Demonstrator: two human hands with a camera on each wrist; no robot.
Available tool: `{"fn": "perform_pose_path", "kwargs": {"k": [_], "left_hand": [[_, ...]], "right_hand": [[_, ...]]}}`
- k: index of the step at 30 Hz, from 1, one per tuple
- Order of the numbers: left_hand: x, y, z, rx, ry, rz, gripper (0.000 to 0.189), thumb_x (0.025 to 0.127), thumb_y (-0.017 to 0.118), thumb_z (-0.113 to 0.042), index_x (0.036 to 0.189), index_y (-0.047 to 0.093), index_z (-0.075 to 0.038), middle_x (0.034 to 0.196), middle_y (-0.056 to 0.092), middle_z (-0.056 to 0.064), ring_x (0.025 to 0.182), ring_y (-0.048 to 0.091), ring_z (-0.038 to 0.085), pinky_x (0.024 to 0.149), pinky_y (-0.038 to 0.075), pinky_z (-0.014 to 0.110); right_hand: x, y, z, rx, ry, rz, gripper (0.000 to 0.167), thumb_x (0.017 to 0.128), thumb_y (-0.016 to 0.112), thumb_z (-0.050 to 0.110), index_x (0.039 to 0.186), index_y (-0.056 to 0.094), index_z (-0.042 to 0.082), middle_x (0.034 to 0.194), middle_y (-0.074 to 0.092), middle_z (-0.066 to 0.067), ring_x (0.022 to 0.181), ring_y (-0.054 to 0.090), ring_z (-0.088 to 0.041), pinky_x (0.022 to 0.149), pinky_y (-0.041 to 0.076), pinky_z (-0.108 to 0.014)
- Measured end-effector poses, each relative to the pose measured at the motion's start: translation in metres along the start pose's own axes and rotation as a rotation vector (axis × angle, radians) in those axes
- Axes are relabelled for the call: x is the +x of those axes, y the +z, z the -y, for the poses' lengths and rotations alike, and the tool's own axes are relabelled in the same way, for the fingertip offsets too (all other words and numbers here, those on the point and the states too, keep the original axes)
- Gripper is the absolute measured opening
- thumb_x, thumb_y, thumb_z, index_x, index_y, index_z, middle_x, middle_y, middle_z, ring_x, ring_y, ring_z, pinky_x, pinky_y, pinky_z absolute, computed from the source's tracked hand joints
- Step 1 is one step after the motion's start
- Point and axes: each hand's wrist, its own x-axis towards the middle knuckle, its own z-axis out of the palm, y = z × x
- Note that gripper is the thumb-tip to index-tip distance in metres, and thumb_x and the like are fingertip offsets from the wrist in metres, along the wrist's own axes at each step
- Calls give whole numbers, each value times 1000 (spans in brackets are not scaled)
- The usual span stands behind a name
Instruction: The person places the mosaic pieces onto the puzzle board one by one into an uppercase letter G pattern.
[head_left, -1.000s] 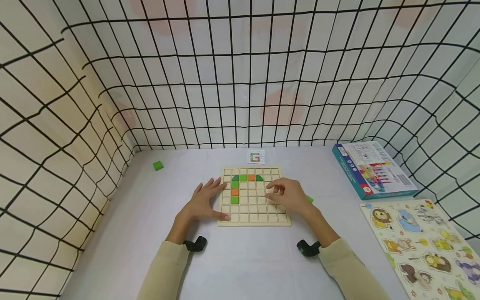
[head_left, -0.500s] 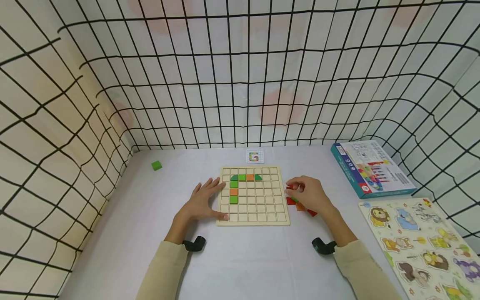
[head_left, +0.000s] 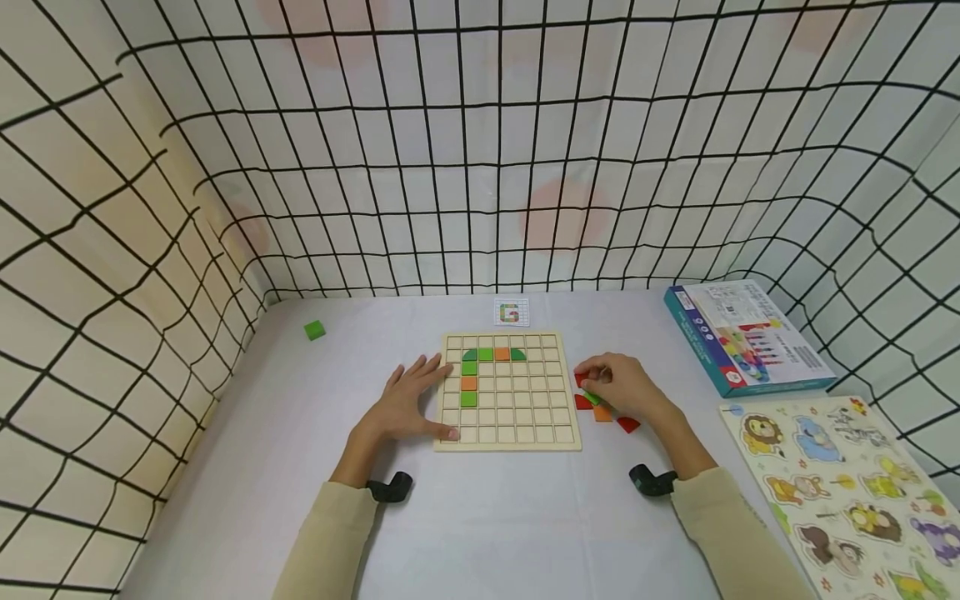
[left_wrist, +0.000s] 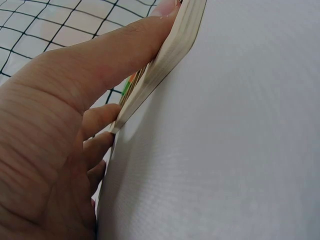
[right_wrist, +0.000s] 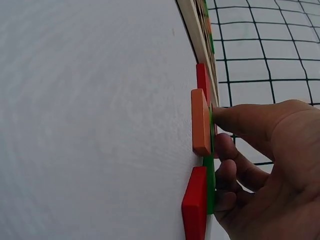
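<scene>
A wooden grid board [head_left: 517, 408] lies in the middle of the table. Green and orange tiles [head_left: 468, 383] fill part of its left columns and an upper row. My left hand [head_left: 408, 404] spreads over the board's left edge, thumb at the lower corner, fingers higher up; the left wrist view shows the thumb on the rim. Beside the board's right edge, my right hand [head_left: 622, 385] reaches into loose tiles with bent fingers. A red tile [head_left: 580, 379] and a green tile [head_left: 592, 398] lie at its fingertips; whether it pinches one is hidden. An orange tile [right_wrist: 201, 122] sits close by.
A pattern card [head_left: 512, 312] lies behind the board. One green block [head_left: 314, 330] sits far left. At right are a boxed game [head_left: 750, 337] and an animal puzzle board [head_left: 847, 483]. Black netting [head_left: 495, 167] rises along the back and sides.
My right hand has moved from above the board's right side to the loose tiles on the right, uncovering several of them. The left hand stays in place.
</scene>
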Motion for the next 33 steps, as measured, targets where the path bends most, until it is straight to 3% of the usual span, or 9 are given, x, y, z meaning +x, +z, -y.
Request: {"fn": "perform_pose_path", "kwargs": {"k": [9,15,22,33], "left_hand": [[-2,-1,-2,-9,1,-5,118,66,88,-66,162,35,-25,173,18,1,162,9,29,130,3,58],[-1,0,0,-4,-6,-3,118,66,88,-67,163,33,-27,174,17,-1,163,8,27,130,2,56],[0,0,1,-9,9,-13,117,66,88,-66,162,35,-25,173,19,2,162,10,30,129,4,59],[-2,-3,-2,-19,9,-8,116,67,88,-64,162,36,-24,173,19,2,162,9,30,129,2,59]], "right_hand": [[-1,-1,0,-39,3,-19,25,94,76,26,111,72,9,93,61,-5,86,52,-22,66,46,-30],[-2,-1,-3,-43,-20,-2,29,93,76,21,119,72,9,100,63,-6,91,51,-22,73,46,-31],[-2,-1,-2,-51,23,-5,31,92,74,19,121,71,8,102,64,-7,93,52,-24,73,48,-29],[-5,-4,-1,-53,63,-62,38,92,78,35,116,72,7,95,64,-6,88,51,-23,66,46,-28]]}}
